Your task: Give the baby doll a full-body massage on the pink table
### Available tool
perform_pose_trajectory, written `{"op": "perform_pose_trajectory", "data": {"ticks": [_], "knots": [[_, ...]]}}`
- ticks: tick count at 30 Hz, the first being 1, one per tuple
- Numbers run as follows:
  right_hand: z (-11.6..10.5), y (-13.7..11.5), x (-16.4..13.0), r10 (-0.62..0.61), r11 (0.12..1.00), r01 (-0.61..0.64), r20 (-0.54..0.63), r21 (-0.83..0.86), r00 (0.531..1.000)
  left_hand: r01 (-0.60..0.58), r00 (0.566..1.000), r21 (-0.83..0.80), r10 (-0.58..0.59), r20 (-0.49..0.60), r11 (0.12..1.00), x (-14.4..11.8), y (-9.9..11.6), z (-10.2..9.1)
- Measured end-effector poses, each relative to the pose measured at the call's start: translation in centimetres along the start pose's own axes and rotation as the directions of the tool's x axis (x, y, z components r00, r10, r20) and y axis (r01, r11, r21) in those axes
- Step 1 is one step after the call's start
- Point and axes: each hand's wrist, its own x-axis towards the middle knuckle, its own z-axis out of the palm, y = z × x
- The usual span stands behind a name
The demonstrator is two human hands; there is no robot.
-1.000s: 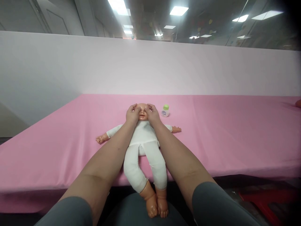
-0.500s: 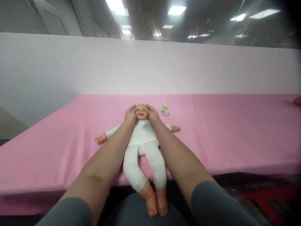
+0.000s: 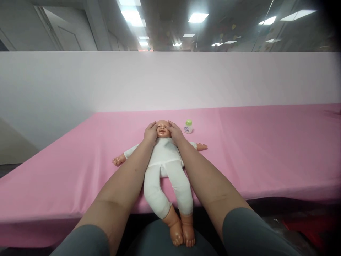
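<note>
The baby doll (image 3: 163,156) lies face up on the pink table (image 3: 266,149), its feet over the near edge. The left hand (image 3: 150,133) and the right hand (image 3: 175,132) cup its head, each grip spread flat on a cheek. The step appears to be stroking the face; the next move calls for light, even pressure.

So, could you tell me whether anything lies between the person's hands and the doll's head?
Nothing visible does. The left hand and the right hand already rest against the two sides of the doll's head, with no gap that shows. The small green-capped bottle stands apart on the pink sheet, to the right of the head.
</note>
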Motion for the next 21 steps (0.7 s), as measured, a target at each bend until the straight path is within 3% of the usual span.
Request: {"op": "perform_pose_trajectory", "data": {"ticks": [3,21], "knots": [[-0.1,0.1,-0.1,-0.017,0.999,0.017,0.003,-0.029,1.0,0.068,0.998,-0.059,-0.069,-0.011,0.996,-0.2,0.2,-0.1],[-0.1,1.0,0.0,-0.057,0.995,0.055,-0.023,-0.081,0.998,0.054,0.998,-0.07,-0.055,-0.003,0.996,-0.5,0.3,-0.7]]}}
